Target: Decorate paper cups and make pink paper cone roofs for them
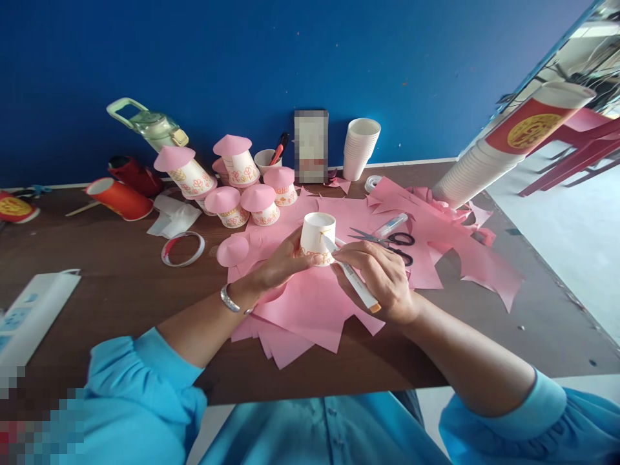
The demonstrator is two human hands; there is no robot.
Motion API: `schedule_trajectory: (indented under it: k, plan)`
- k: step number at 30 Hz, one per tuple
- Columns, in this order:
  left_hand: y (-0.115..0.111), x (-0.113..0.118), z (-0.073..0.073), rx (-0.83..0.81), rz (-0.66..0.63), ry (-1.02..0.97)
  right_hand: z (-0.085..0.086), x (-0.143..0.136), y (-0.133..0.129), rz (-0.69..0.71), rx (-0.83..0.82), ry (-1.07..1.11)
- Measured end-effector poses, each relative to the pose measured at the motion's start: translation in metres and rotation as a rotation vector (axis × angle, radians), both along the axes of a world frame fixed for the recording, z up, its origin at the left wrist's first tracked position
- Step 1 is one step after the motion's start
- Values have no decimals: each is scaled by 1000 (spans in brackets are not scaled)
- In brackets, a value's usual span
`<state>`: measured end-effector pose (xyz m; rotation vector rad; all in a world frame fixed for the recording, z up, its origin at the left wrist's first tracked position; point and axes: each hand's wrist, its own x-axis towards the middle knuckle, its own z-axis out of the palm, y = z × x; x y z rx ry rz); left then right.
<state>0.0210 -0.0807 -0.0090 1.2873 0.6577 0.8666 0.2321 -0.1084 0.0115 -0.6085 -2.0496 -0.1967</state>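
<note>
My left hand grips a small white paper cup from its left side, open end up. Orange drawn patterns run round the cup's lower part, and a few lines show higher on its side. In my right hand is a white marker with an orange end, its tip touching or very near the cup's wall. Pink paper sheets lie beneath both hands. Just right of the cup are scissors with black handles and a clear glue tube.
Several decorated cups with pink cone roofs stand behind left, near a tape roll. White cup stacks rise at the back, another leaning right. A phone rests against the blue wall; a green bottle stands at left.
</note>
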Motion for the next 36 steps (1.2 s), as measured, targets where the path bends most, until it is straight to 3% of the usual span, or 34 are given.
schedule_trajectory:
  k: [8, 20, 25, 36]
  plan:
    - [1, 2, 9, 6, 6, -9, 3, 0, 1, -52, 35, 56]
    - [12, -4, -19, -93, -121, -187, 7, -1, -2, 31, 62, 82]
    - [14, -8, -19, -236, -62, -280, 6, 0, 0, -8, 47, 123]
    - [15, -11, -23, -260, -126, -278, 5, 0, 2, -59, -2, 120]
